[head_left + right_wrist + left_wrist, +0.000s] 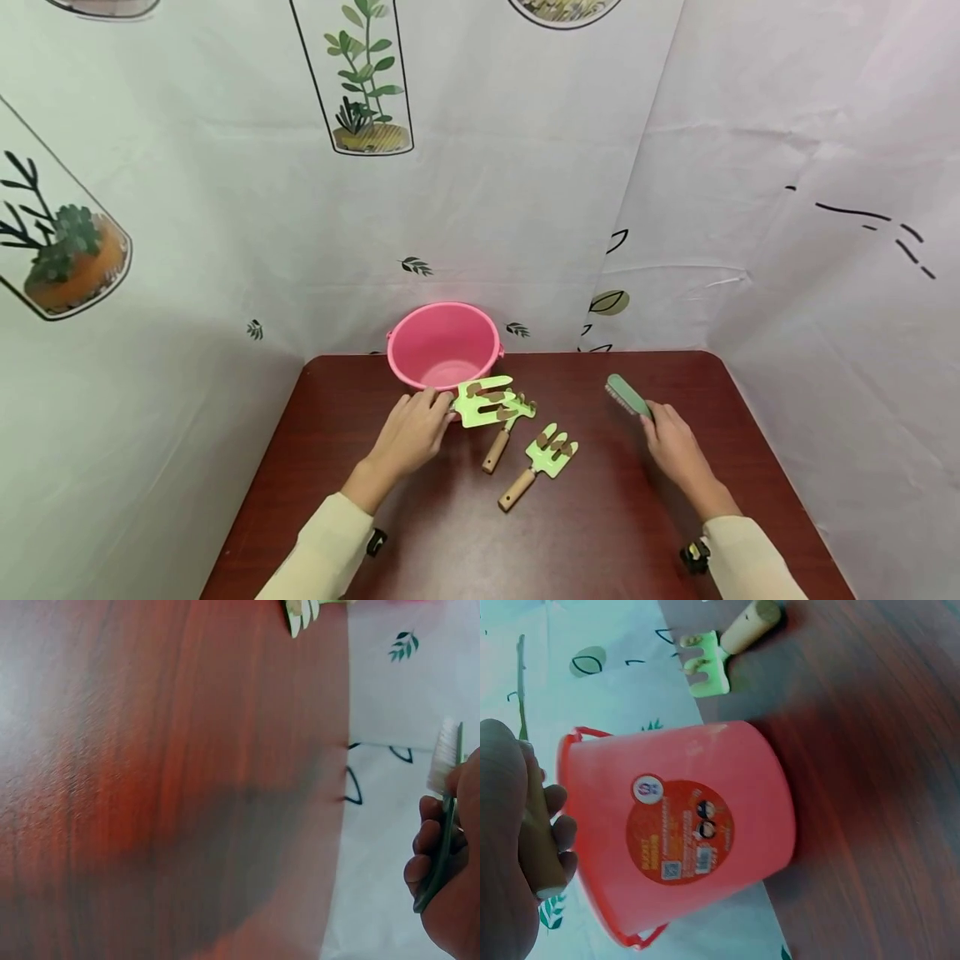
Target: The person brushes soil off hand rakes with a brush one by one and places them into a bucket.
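My left hand (411,433) grips the wooden handle (541,847) of a lime-green garden fork (474,405) in front of the pink bucket (397,367). Brown patches mark the fork's flat tines, which point right. In my right hand (675,446) is a green-backed brush (627,393) with pale bristles (444,757), gripped by its handle above the right side of the table. A small green hand rake (497,450) with a wooden handle lies just beyond the held fork, which partly covers it. Nearer me lies a second garden fork (549,454), also brown-patched.
The dark red wooden table (630,533) has rounded far corners. White cloth (480,225) printed with plants hangs behind and along both sides. The bucket stands at the table's far edge, close to the cloth.
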`<act>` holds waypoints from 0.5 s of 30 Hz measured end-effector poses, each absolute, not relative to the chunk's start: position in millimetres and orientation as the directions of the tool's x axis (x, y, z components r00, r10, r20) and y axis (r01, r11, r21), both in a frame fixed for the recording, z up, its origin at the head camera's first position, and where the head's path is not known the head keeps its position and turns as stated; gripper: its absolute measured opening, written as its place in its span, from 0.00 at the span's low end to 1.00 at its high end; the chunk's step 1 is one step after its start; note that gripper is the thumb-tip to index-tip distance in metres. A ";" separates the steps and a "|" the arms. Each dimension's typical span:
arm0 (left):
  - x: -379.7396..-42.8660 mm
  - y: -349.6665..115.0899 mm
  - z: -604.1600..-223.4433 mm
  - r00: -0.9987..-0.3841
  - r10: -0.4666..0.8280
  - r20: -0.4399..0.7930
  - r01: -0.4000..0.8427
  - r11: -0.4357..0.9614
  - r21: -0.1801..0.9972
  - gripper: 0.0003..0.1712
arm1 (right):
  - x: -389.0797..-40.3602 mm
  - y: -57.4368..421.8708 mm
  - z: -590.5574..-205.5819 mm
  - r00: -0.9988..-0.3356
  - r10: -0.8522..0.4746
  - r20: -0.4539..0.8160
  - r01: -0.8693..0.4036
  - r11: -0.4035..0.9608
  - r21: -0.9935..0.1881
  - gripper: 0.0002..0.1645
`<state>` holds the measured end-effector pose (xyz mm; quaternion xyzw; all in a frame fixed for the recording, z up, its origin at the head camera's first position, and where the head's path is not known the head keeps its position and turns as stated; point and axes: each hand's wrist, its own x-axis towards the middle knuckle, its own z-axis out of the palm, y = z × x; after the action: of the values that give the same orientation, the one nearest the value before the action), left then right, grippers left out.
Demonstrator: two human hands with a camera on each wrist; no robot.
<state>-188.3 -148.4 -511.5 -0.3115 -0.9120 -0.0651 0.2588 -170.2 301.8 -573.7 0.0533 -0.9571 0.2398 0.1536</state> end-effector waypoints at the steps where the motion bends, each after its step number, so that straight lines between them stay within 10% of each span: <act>1: -188.4 -146.5 -510.8 -0.674 0.532 0.512 0.601 0.798 -0.038 0.14 | -169.9 299.9 -571.4 -0.947 -0.032 0.320 -0.181 0.877 -0.446 0.21; 15: -194.2 -125.4 -495.8 -0.689 0.525 0.500 0.558 0.824 -0.097 0.13 | -175.7 282.3 -547.3 -0.938 -0.079 0.337 -0.239 0.852 -0.467 0.19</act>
<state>-194.2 -125.4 -495.8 -0.2948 -0.9185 -0.0314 0.2618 -175.7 282.3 -547.3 0.0835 -0.9497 0.2594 0.1545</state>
